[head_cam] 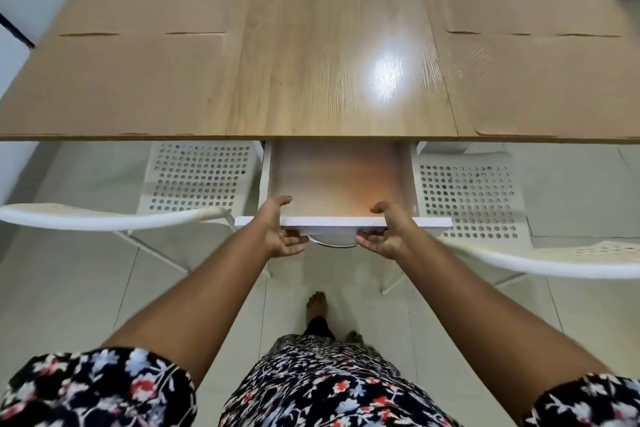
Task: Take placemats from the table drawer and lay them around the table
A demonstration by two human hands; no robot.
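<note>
Placemats: four brown ones point(540, 80) lie on the tabletop point(339, 55), well beyond the fingers. Left hand point(278, 232) and right hand point(388, 234) grip the drawer front point(343, 221), thumbs over its top edge; drawer looks empty. Judged step: laying done. Next: push it closed squarely.

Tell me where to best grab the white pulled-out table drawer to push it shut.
Grip the white drawer front panel near both ends, coming from the near side, thumbs over its top edge and fingers under. It is a wide flat board, and the left hand and right hand hold it so.
</note>
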